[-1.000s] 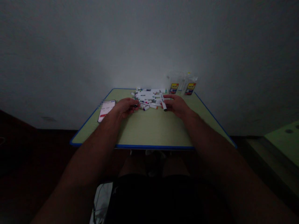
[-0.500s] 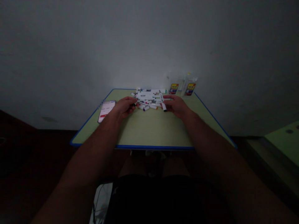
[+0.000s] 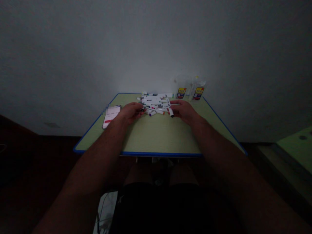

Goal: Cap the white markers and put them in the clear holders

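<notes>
My right hand (image 3: 182, 110) is closed on a white marker (image 3: 169, 105), its black end pointing down toward the tabletop. My left hand (image 3: 133, 111) is at the left side of the pile, its fingers closed around a marker (image 3: 142, 110); only a dark end of that one shows. Between and behind both hands lies a loose pile of white markers (image 3: 152, 102) with coloured ends, among them an orange-ended marker (image 3: 160, 111) and a purple-ended marker (image 3: 152, 113).
The light green table (image 3: 161, 136) has a blue edge and stands against a grey wall. At its back right are two clear plastic packages (image 3: 198, 92) with yellow and dark labels. A phone (image 3: 111, 115) with a lit screen lies at the left, beside my left forearm.
My left hand has shifted very slightly to the right, and the dark end in its fingers has turned a little. My right hand and its marker have hardly moved.
</notes>
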A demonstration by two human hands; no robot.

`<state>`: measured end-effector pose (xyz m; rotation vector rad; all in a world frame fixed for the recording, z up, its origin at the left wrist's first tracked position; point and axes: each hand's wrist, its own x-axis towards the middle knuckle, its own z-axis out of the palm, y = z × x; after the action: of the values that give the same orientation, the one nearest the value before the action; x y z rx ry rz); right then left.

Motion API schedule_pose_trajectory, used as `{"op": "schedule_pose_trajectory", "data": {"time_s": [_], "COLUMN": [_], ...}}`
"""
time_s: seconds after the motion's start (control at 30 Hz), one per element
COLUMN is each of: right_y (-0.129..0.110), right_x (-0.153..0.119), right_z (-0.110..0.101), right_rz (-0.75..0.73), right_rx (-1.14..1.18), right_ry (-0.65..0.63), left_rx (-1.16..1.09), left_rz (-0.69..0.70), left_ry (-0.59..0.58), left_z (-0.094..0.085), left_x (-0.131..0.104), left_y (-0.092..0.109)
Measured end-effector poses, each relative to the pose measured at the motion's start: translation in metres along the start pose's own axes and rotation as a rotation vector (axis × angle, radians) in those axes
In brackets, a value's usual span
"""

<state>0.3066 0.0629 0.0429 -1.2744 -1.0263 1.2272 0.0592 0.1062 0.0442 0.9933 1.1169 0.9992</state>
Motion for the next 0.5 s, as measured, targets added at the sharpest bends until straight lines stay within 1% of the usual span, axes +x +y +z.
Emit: {"op": "schedule_pose_trajectory", "data": {"time_s": [0.17,0.4,0.5], "right_y": [0.0003,0.0032,0.0034], "right_x": [0.0,0.0035,0.0037], "right_z": [0.0001,-0.0023,-0.0029], "right_rz": [0.005,-0.004,0.001], "right_rx": [0.01,0.046,0.056], "right_ry": [-0.002,-0.06,-0.053], "left_rx": [0.003,0.031,0.016], "left_rz": [0.021,0.026,0.028], "left_ry": [-0.007,-0.004,-0.01], "left_z": [-0.0013,-0.0005,-0.0008], "left_x": [0.0023,0.0001,-0.0001], "left_y": [-0.0013,-0.0007,-0.0015]}}
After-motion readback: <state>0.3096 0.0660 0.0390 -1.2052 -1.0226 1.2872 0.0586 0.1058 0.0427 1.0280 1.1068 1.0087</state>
